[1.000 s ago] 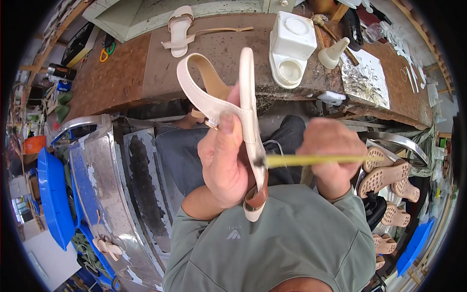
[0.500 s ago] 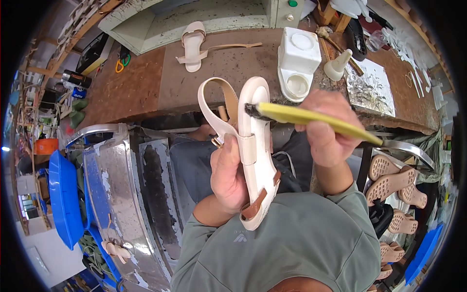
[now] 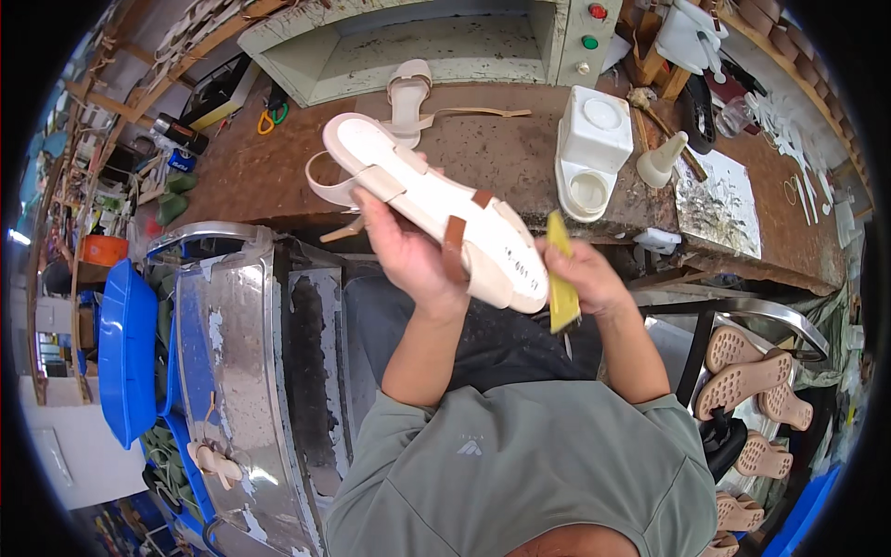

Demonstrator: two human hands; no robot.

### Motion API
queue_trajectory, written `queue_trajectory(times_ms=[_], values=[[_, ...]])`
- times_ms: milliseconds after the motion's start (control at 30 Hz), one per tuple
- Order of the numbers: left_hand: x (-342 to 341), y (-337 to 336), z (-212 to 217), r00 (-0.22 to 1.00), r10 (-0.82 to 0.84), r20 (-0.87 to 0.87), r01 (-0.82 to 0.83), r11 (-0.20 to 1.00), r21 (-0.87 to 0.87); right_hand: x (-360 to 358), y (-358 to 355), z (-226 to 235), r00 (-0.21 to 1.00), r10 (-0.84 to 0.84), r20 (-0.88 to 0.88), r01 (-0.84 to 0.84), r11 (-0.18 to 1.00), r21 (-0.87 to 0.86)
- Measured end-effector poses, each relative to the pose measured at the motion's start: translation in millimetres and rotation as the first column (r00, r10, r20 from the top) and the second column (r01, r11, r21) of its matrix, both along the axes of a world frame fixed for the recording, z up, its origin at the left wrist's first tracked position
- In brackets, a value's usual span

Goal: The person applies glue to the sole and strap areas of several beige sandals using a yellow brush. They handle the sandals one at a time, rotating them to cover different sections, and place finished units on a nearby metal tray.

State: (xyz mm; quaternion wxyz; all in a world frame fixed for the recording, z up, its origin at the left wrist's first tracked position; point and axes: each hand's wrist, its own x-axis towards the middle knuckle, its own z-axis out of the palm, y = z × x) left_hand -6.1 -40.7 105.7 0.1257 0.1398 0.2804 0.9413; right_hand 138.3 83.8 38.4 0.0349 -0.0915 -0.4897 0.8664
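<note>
My left hand (image 3: 408, 255) grips a cream sandal (image 3: 394, 148) from below, around its middle. The sandal is tilted, with its pale insole facing up, its rounded heel end at upper left and its toe toward lower right. Brown strap ends lie on the insole, and an ankle strap loops off the left side. In my right hand (image 3: 594, 278) is a brush (image 3: 560, 306) with a flat yellow handle, held beside the toe edge. Its dark bristles point down and are partly hidden. Fingertips of my right hand are close to the toe; contact is unclear.
On the brown bench (image 3: 501, 153) lie another sandal (image 3: 406, 97), a white container (image 3: 594, 130), a cone-shaped nozzle (image 3: 661, 162), a smeared paper sheet (image 3: 715, 200) and scissors (image 3: 271, 116). Several beige soles (image 3: 742, 385) are at right; a blue tub (image 3: 127, 353) stands left.
The sandal has turned from upright to slanting, its toe now at lower right. The brush has left the heel-end edge and swung from level to nearly vertical beside the toe.
</note>
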Motion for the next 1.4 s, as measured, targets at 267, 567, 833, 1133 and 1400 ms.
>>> queue_trajectory(times_ms=[267,567,833,1133,1400], values=[[6,-35,-25,0.783,-0.461,-0.419,0.291,0.865,-0.408,2,5,17,0.98,-0.198,-0.018,0.191,0.961,-0.199],[20,-66,-19,0.43,-0.62,-0.656,0.053,0.743,-0.667,20,31,14,0.994,-0.062,0.094,0.015,0.9,0.437],[46,-67,-16,0.376,-0.327,-0.867,-0.437,0.762,-0.477,20,-4,91,0.806,-0.377,-0.456,0.524,0.813,0.255],[52,-60,-9,0.323,-0.255,-0.911,-0.586,0.702,-0.404,21,-11,99,0.491,0.303,-0.817,0.618,0.539,0.572],[49,-48,-6,0.373,-0.158,-0.914,-0.562,0.745,-0.359,24,-5,91,0.422,0.279,-0.863,0.609,0.617,0.498]])
